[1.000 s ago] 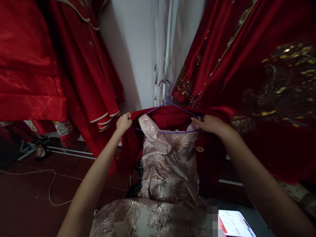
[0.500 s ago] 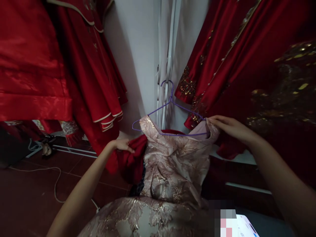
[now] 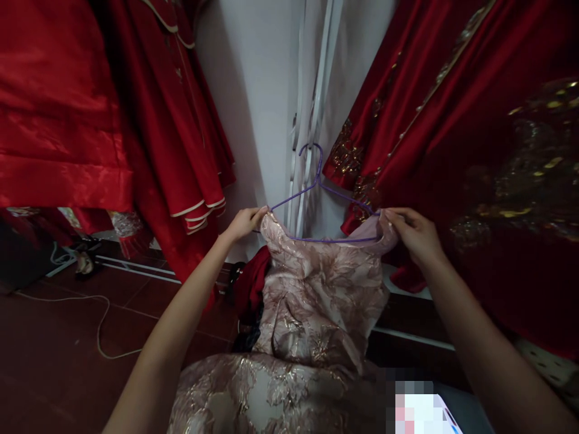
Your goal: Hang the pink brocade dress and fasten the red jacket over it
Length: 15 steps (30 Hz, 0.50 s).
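Observation:
A pink-and-gold floral dress [image 3: 316, 271] hangs on a purple hanger [image 3: 319, 175] in front of me, its skirt spreading toward the bottom of the view. With closed fingers my left hand [image 3: 246, 223] pinches the dress's left shoulder strap at that end of the hanger. My right hand [image 3: 414, 232] grips the opposite strap, thumb and fingers pressed together on the cloth. Behind the bodice on the left, a dark red cloth [image 3: 253, 283] shows in part.
Red garments [image 3: 167, 132] hang at the left, and red dresses with gold trim [image 3: 384, 114] at the right. White metal posts [image 3: 316, 90] stand behind the hanger. A cable [image 3: 106, 325] lies on the tiled floor. A lit screen [image 3: 446, 416], partly blurred out, is at bottom right.
My left hand has let go of the dark red cloth and moved up and right onto the left strap. The right hand stays at its strap.

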Each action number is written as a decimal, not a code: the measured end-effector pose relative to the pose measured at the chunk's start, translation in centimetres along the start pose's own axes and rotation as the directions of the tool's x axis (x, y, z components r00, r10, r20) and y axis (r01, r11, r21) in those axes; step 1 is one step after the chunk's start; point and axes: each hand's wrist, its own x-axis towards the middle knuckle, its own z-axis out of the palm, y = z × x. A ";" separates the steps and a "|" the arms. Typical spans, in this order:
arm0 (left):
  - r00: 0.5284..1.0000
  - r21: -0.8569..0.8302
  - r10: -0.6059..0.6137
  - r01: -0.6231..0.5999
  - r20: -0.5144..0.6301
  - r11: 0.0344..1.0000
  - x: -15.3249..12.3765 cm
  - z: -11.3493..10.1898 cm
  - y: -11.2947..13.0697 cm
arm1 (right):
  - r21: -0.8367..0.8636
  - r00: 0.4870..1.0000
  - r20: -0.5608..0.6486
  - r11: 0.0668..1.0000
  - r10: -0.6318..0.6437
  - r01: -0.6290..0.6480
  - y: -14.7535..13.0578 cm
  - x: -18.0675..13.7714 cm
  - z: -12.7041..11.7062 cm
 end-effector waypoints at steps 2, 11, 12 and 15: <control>0.998 0.013 -0.050 0.050 -0.047 0.999 -1.5 0.2 -1.3 | 0.013 0.992 -0.130 1.000 -0.001 0.003 0.8 0.1 -0.1; 0.988 0.188 -0.155 0.153 -0.005 0.970 -8.2 1.6 -0.6 | -0.200 0.978 0.036 0.961 0.204 -0.193 4.1 -6.3 -1.3; 0.991 0.172 -0.111 0.123 -0.077 0.977 -8.1 1.7 0.5 | -0.252 0.978 0.147 0.961 0.151 -0.111 3.4 -7.1 -1.3; 0.974 0.058 0.110 -0.101 -0.197 0.993 -6.5 2.5 3.9 | -0.339 0.954 0.293 0.926 -0.067 0.169 0.1 -7.9 -0.6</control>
